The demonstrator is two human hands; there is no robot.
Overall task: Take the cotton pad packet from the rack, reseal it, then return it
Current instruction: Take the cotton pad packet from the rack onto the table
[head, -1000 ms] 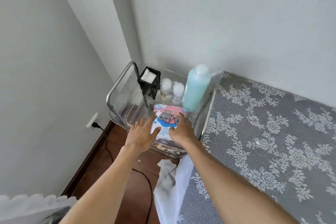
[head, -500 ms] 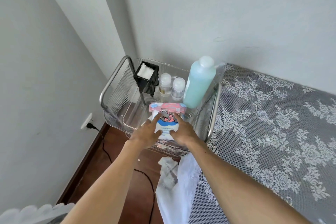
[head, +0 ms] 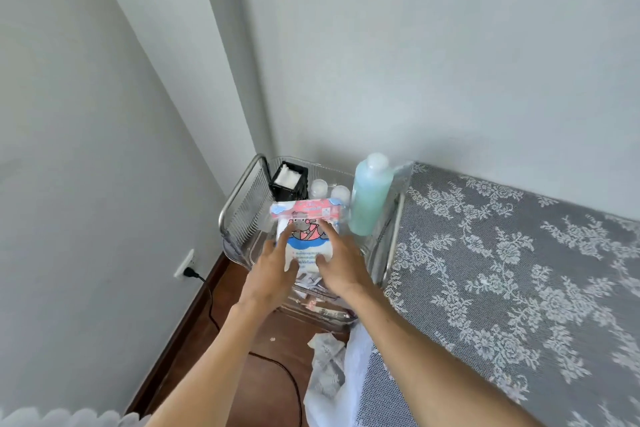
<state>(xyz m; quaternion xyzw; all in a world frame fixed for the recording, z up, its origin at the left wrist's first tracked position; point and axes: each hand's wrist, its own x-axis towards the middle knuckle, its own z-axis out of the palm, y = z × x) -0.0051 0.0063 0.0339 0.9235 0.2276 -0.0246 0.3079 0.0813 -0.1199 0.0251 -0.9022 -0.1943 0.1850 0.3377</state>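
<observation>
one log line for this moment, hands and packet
left hand: on packet | right hand: on packet | packet: held over rack | bottle: upright in rack

Cotton pad packet (head: 306, 236), white with pink top strip and cartoon print, upright over the rack (head: 239, 204)

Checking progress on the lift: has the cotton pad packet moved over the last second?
Yes. The cotton pad packet has risen: its pink top now overlaps the small white bottles behind, which earlier showed fully above it.
</observation>
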